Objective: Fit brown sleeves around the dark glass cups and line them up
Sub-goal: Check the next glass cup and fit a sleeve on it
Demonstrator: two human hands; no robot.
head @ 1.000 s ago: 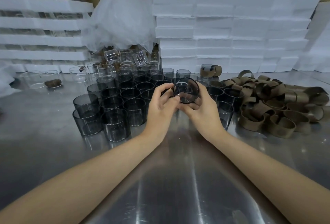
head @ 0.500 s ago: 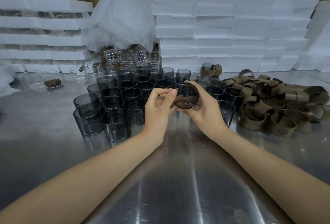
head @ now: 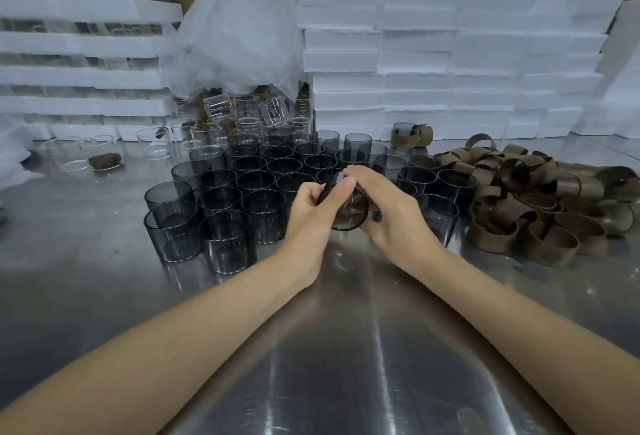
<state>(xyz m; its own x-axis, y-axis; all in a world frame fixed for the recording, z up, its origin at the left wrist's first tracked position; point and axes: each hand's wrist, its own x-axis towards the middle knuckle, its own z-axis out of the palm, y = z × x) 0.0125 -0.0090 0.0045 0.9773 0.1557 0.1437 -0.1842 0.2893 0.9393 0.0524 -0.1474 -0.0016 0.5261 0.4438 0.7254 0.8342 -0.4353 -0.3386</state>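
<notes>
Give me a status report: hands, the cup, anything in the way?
Left hand and right hand both grip one dark glass cup, tilted. Sleeve on it: cannot tell. Bare cups close behind, sleeve pile to the right.

One view only, from a camera worn on the person's head; it faces forward and down across a steel table [head: 346,348]; the wide lens bends the scene's edges; both forearms run up from the bottom corners; the left hand [head: 308,216] and right hand [head: 388,206] sit close, near the middle, gripping a held cup [head: 348,211]; standing cups [head: 225,213] and brown sleeves [head: 540,206] lie just beyond; white foam blocks [head: 450,53] fill the far top.
</notes>
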